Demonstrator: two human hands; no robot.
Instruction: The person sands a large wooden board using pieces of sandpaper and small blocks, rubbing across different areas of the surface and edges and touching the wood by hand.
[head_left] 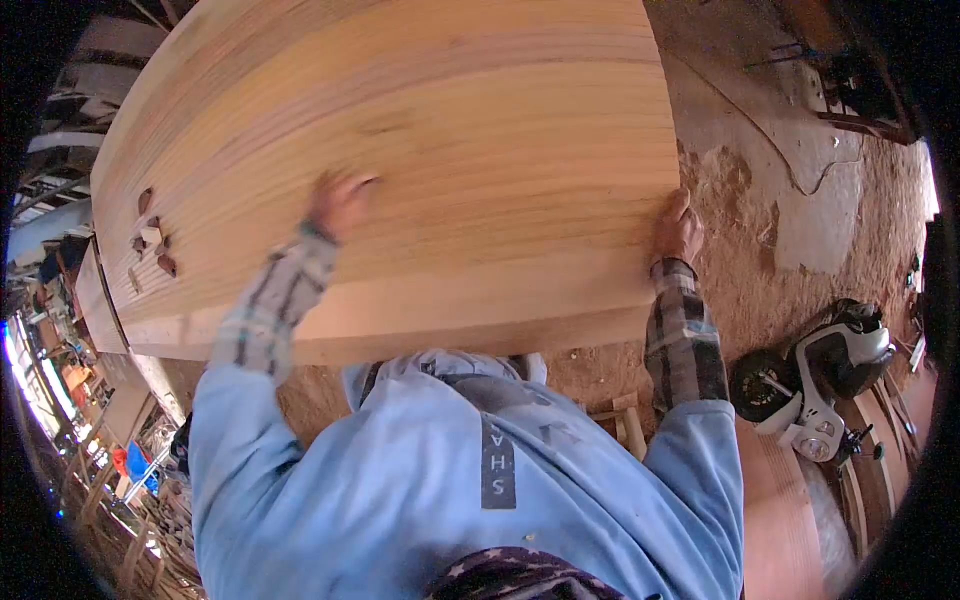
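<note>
Work surface: broad wooden panel (pixel 500 170), lying face up before the person and filling the upper middle of my head view; its grain lines run across the face, its supports are out of my sight
Left hand: the left hand (pixel 342 200) is over the panel's face, left of its middle; blurred, fingers seemingly bent, and I cannot tell whether they press, hover or hold something
Right hand: the right hand (pixel 680 230) is at the panel's right edge, fingers bent; whether they clasp the edge or only rest there I cannot tell
Panel progress: I find the panel in one broad sheet and judge handling to be under way; I see no clear mark dividing finished from unfinished areas, so the amount left cannot be established
Loose items: dark pieces (pixel 167 265) lie around a pale block (pixel 151 236) near the panel's left edge, well apart from both hands
Clothing label: a dark strip (pixel 498 462) on the blue sweatshirt (pixel 400 480) bears S, H and A, inverted to my view; further lettering is illegible
Floor and surroundings: brown floor (pixel 730 270) with a cable (pixel 765 135) beyond the right edge; a black-and-white motorbike (pixel 815 385) stands lower right, with no brand I can read
</note>
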